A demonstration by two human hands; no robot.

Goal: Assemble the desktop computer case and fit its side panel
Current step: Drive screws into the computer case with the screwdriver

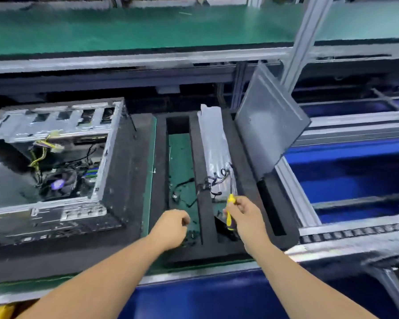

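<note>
Case left of foam tray

Both bare arms reach forward. Left hand curled, holding nothing. Right hand wrapped round a screwdriver.
</note>
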